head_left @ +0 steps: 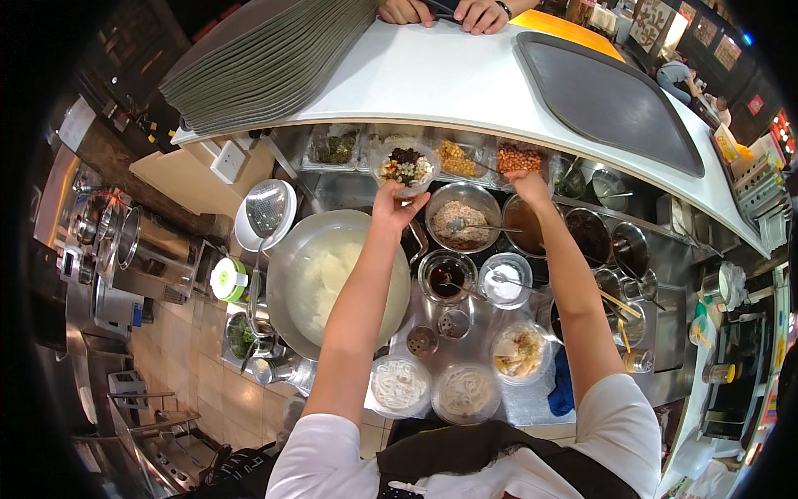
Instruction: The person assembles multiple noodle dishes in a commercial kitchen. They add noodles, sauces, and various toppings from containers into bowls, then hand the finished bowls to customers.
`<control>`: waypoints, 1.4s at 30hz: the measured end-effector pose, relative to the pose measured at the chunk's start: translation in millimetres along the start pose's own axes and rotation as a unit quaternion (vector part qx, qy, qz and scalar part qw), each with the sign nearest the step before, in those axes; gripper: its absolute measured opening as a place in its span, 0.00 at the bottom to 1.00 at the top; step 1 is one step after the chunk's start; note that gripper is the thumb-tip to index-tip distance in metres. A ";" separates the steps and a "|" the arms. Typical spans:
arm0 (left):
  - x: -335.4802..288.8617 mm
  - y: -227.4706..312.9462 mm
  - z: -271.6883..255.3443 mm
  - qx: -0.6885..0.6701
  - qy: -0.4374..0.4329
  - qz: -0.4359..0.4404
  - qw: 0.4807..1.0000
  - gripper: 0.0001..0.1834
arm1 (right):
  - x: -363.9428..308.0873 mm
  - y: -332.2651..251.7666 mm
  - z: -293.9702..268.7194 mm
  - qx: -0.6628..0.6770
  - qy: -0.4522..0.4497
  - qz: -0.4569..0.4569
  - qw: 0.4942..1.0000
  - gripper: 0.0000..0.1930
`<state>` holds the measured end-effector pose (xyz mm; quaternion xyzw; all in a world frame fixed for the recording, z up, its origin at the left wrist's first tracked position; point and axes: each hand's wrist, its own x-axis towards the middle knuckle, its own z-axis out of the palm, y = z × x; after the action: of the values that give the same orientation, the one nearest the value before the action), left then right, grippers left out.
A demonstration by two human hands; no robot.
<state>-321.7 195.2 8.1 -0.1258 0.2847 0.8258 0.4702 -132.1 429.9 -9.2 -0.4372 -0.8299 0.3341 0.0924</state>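
My left hand (pixel 399 205) grips a clear plastic bowl (pixel 431 173) from its near side. White, dark and red chopped bits fill it. At the back row of tubs, my right hand (pixel 527 185) is closed around a thin metal handle, apparently a spoon's; its far end points left toward a tub of yellow beans or nuts (pixel 459 158). Right beside this hand are reddish peanuts (pixel 522 155) in another tub. Below and between my arms stand a pot of minced filling (pixel 461 218), a bowl of dark sauce (pixel 446 279) and a bowl of white powder (pixel 504 281), each with a spoon.
A large pot (pixel 287 274) of pale liquid stands left. Bowls of white noodles (pixel 401 387) and a bowl of yellowish food (pixel 520 353) line the near edge. Above the tubs runs a white counter (pixel 432 75) with stacked trays (pixel 266 75), a single tray (pixel 607 91) and another person's hands (pixel 445 12).
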 end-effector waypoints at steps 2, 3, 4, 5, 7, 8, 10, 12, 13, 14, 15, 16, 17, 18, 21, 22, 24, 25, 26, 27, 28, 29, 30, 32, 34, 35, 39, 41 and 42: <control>-4.2 -11.1 6.2 -0.015 -0.006 -0.003 1.000 0.25 | -23.2 -20.3 -26.0 -0.011 0.019 -0.001 1.000 0.14; 0.2 -24.3 15.8 -0.017 -0.027 -0.018 0.999 0.27 | -19.9 -3.3 -38.1 -0.022 0.042 -0.030 0.998 0.13; 1.4 -28.4 16.4 -0.019 -0.038 -0.020 0.999 0.29 | -34.1 -15.9 -46.8 -0.041 0.060 -0.058 0.996 0.13; 3.5 -32.4 17.5 -0.033 -0.018 -0.021 0.999 0.30 | -50.3 -27.4 -58.9 -0.059 0.077 -0.085 0.992 0.13; 5.8 -50.2 30.7 -0.025 -0.030 -0.022 0.999 0.30 | -65.8 -27.5 -84.4 -0.113 0.137 -0.139 0.974 0.12; 6.1 -59.1 37.1 -0.021 -0.036 -0.022 0.999 0.30 | -68.2 -23.1 -94.7 -0.178 0.186 -0.180 0.949 0.12; 8.1 -75.8 47.6 -0.034 -0.031 -0.023 0.999 0.30 | -62.6 -6.1 -112.7 -0.265 0.228 -0.175 0.921 0.12; 8.0 -88.6 54.9 -0.038 -0.044 -0.036 0.998 0.31 | -55.0 10.7 -122.4 -0.325 0.182 -0.118 0.920 0.12; 6.7 -96.1 58.3 -0.033 -0.045 -0.029 0.998 0.32 | -46.8 21.4 -120.8 -0.345 0.154 -0.099 0.921 0.13; 4.8 -102.9 61.0 -0.037 -0.050 -0.034 0.998 0.33 | -39.5 32.3 -120.2 -0.364 0.126 -0.079 0.919 0.13; 1.1 -105.0 60.1 -0.040 -0.051 -0.034 0.997 0.33 | -36.6 30.0 -112.7 -0.307 0.082 -0.048 0.947 0.14; -0.9 -109.8 62.0 -0.042 -0.055 -0.037 0.997 0.33 | -27.3 37.9 -105.5 -0.263 0.043 -0.036 0.963 0.14; -3.2 -114.9 62.9 -0.053 -0.051 -0.044 0.996 0.34 | -20.6 46.4 -95.6 -0.216 0.029 -0.024 0.976 0.15; -3.8 -120.7 63.7 -0.064 -0.049 -0.051 0.995 0.34 | -14.0 55.7 -88.3 -0.168 0.017 -0.012 0.986 0.15; -4.4 -134.2 70.4 -0.089 -0.027 -0.068 0.993 0.35 | -0.9 90.2 -83.3 -0.044 0.001 0.045 0.998 0.15; -3.5 -135.0 66.6 -0.096 -0.015 -0.070 0.993 0.35 | -2.7 91.9 -83.6 -0.026 -0.003 0.034 0.999 0.15; -1.7 -138.9 61.7 -0.071 -0.028 -0.057 0.995 0.34 | -7.0 99.2 -89.4 0.007 -0.005 0.015 1.000 0.14; 0.3 -142.6 61.9 -0.059 -0.036 -0.054 0.996 0.34 | -3.7 104.5 -91.0 0.012 -0.003 0.022 1.000 0.12; 3.3 -146.6 63.3 -0.056 -0.034 -0.053 0.996 0.33 | -2.3 110.2 -96.6 0.020 0.006 0.017 1.000 0.12; 5.5 -150.8 63.5 -0.054 -0.031 -0.053 0.997 0.32 | -12.1 105.2 -107.2 0.027 0.013 0.012 0.999 0.12; 8.3 -154.9 64.3 -0.052 -0.029 -0.052 0.997 0.31 | -15.5 103.1 -115.0 0.033 0.020 0.008 0.999 0.12; 11.9 -159.0 65.9 -0.053 -0.025 -0.054 0.997 0.30 | -4.0 119.7 -114.4 0.040 0.044 -0.048 0.997 0.12; 14.7 -165.6 67.1 -0.045 -0.033 -0.047 0.997 0.30 | -8.8 118.8 -121.9 0.022 0.063 -0.059 0.996 0.12; 10.2 -167.4 68.0 -0.028 -0.042 -0.021 0.999 0.29 | -32.5 91.3 -139.9 -0.005 0.087 -0.090 0.992 0.12; 7.3 -167.9 72.6 -0.027 -0.022 -0.008 0.999 0.28 | -55.5 67.9 -159.9 -0.074 0.080 -0.112 0.988 0.11; 8.2 -166.4 71.2 -0.026 -0.029 -0.009 0.999 0.26 | -66.0 52.4 -166.4 -0.122 0.096 -0.113 0.981 0.11; 11.1 -169.3 78.2 -0.042 -0.024 -0.019 0.999 0.26 | -44.8 63.3 -157.9 -0.285 0.188 -0.193 0.920 0.12; 7.5 -172.1 84.6 -0.040 -0.031 -0.023 0.998 0.29 | -25.2 63.7 -143.4 -0.329 0.110 -0.172 0.922 0.14; 3.2 -170.9 84.9 -0.040 -0.033 -0.021 0.998 0.30 | -17.4 59.5 -132.4 -0.348 0.069 -0.164 0.920 0.15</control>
<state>-173.3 315.1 14.9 -0.1229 0.2333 0.8300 0.4914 -23.2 502.4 56.0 -0.3213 -0.9455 -0.0265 0.0446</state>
